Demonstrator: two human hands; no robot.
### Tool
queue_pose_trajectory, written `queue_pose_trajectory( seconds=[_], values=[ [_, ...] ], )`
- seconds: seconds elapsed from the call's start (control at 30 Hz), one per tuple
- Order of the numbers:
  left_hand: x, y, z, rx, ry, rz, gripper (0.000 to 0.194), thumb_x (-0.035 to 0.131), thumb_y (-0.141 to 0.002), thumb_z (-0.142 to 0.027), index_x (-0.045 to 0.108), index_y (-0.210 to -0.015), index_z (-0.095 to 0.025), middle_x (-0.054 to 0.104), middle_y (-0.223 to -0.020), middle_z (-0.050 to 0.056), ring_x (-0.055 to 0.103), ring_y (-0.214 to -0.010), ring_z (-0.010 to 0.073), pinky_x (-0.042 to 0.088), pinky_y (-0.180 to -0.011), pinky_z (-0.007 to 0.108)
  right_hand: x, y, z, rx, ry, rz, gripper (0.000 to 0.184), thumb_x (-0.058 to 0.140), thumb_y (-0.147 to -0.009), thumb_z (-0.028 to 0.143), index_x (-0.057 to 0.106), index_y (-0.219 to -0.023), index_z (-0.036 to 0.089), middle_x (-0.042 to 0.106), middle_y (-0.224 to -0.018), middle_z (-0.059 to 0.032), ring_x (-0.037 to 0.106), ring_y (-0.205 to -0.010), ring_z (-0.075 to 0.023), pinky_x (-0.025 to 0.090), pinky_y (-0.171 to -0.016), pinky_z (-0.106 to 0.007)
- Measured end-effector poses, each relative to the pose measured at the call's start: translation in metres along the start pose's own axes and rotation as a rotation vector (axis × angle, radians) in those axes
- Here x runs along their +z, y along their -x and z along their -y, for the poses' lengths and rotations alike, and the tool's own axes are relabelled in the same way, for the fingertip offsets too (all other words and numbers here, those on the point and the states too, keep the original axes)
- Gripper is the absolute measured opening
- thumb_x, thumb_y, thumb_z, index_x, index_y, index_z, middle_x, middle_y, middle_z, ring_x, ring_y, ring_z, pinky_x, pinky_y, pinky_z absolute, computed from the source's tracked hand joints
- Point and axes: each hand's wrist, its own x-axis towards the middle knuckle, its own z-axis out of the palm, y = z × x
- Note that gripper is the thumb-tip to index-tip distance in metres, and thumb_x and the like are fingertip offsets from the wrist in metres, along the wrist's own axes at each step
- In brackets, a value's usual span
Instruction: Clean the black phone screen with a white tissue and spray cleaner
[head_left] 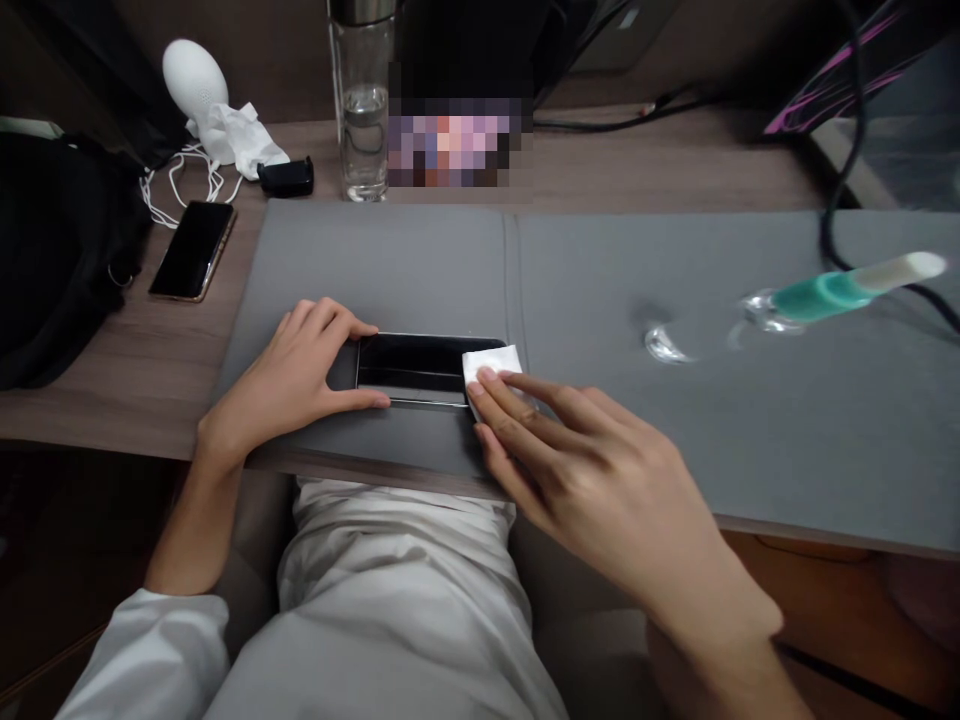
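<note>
A smartphone (412, 365) with a dark, glossy screen lies flat on the grey desk mat, its long side running left to right. My left hand (289, 365) grips its left end, thumb on the near edge and index finger on the far edge. Over the phone's right end lies a folded white tissue (491, 360). The fingers of my right hand (592, 455) press on this tissue from above, close together; the thumb side is partly hidden. That end of the phone is covered by tissue and fingers.
On the grey mat (637, 440) are a teal-and-white bottle (821, 297) and a clear, blurred piece (666, 345). Behind stand a water bottle (365, 140) and a white rounded device (195, 78). A second phone (193, 250) and a black bag (60, 260) lie left.
</note>
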Motion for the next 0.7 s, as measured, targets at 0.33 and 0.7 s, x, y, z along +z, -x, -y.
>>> queue_pose_trajectory(
  seconds=[0.33, 0.7],
  values=[
    [0.001, 0.000, 0.001, 0.003, -0.012, -0.003, 0.065, 0.076, -0.090, -0.068, 0.059, -0.134, -0.024, 0.060, -0.134, 0.008, 0.055, -0.125, 0.0317, 0.044, -0.112, 0.049, 0.007, 0.002, 0.002, 0.005, -0.066, 0.020, 0.037, 0.065, -0.102, 0.015, 0.067, -0.137, 0.003, 0.076, -0.136, -0.0151, 0.074, -0.120, -0.0310, 0.061, -0.090, -0.043],
    [-0.001, -0.001, -0.001, 0.002, -0.015, 0.004, 0.063, 0.073, -0.092, -0.069, 0.059, -0.133, -0.023, 0.061, -0.133, 0.010, 0.055, -0.124, 0.0322, 0.045, -0.111, 0.051, 0.026, -0.005, 0.009, 0.128, -0.143, 0.043, 0.046, 0.060, -0.106, 0.021, 0.058, -0.150, 0.007, 0.065, -0.153, -0.0179, 0.065, -0.136, -0.0336, 0.057, -0.110, -0.052]
  ],
)
